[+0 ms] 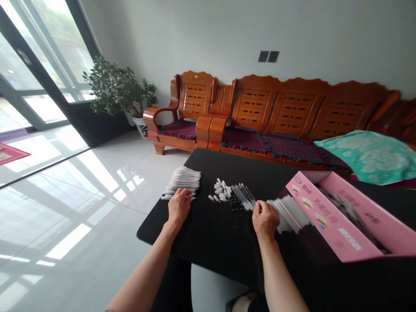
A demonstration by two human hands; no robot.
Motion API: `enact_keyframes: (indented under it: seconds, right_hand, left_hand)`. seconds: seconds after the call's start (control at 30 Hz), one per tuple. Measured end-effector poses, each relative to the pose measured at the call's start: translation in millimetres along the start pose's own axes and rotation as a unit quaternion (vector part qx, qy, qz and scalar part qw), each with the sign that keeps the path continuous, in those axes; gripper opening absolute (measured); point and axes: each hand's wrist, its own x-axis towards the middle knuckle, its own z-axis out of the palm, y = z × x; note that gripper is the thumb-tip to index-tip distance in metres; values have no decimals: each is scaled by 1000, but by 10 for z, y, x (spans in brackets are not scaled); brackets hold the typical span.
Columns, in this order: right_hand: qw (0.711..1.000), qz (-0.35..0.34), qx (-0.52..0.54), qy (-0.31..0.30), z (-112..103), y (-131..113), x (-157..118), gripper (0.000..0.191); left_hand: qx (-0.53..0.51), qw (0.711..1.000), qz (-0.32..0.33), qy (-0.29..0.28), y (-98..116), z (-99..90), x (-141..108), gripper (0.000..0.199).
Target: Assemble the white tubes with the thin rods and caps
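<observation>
At the table's left end, my left hand point(180, 209) is closed in a pinch at the near side of a stack of white pen-like sticks point(184, 177). A small pale tip shows at its fingers, but I cannot make out what it belongs to. My right hand point(265, 219) is also closed, fingertips pressed together, between a row of thin dark-tipped pen refills point(243, 196) and a pile of white tubes point(289, 215). Its fingers hide whatever they hold. Between the hands lie small white caps point(222, 190) and small black plugs point(236, 205).
An open pink box point(334, 229) with dark contents stands on the right of the black table point(224, 242). Behind it are a wooden bench point(289, 112) with a turquoise cloth point(370, 156), and an armchair point(195, 99). A potted plant point(117, 89) stands by the glass door.
</observation>
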Motion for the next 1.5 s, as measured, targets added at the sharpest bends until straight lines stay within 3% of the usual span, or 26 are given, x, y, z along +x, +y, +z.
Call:
enact_keyframes:
  seconds: [0.17, 0.47, 0.57, 0.67, 0.83, 0.97, 1.07, 1.13, 1.2, 1.27, 1.33, 1.4, 1.5]
  right_hand:
    - [1000, 11, 4, -1, 7, 6, -11, 22]
    - [999, 29, 13, 9, -6, -3, -9, 21]
    - [998, 30, 49, -2, -41, -61, 1, 24]
    - [995, 4, 100, -27, -94, -213, 1, 28]
    - [975, -86, 169, -114, -130, -524, -22, 26]
    - [972, -96, 167, -133, -109, -586, -35, 26]
    - [974, -85, 162, -133, -106, -559, -38, 27]
    - [977, -75, 167, -114, -108, -547, -38, 26]
    - [977, -75, 172, -99, -108, -547, -39, 25]
    - [976, -90, 173, -100, -102, -556, -40, 24]
    - [973, -112, 170, -106, -90, -565, -41, 22]
    - [972, -124, 167, -106, -77, -568, -42, 21]
    - [972, -129, 163, -106, -67, -567, -40, 21]
  left_hand:
    - [83, 996, 14, -40, -166, -71, -118, 12]
    - [34, 992, 74, -95, -166, -160, -179, 10]
    - [-34, 990, 100, -95, 10, -163, -178, 13]
    - [-129, 974, 154, -102, 323, -67, -127, 16]
    - [-237, 938, 229, -108, 825, 307, -32, 16]
    - [-305, 910, 250, -125, 962, 555, -61, 20]
    - [-350, 910, 204, -86, 945, 629, -111, 19]
    - [-384, 916, 112, -36, 912, 659, -121, 19]
    - [-431, 901, 13, -37, 875, 701, -100, 27]
    - [-509, 853, -54, -101, 844, 757, -55, 39]
    - [-591, 785, -93, -161, 822, 816, -5, 47]
    - [-646, 733, -113, -179, 808, 860, 31, 50]
    - [-675, 707, -122, -172, 799, 887, 49, 48]
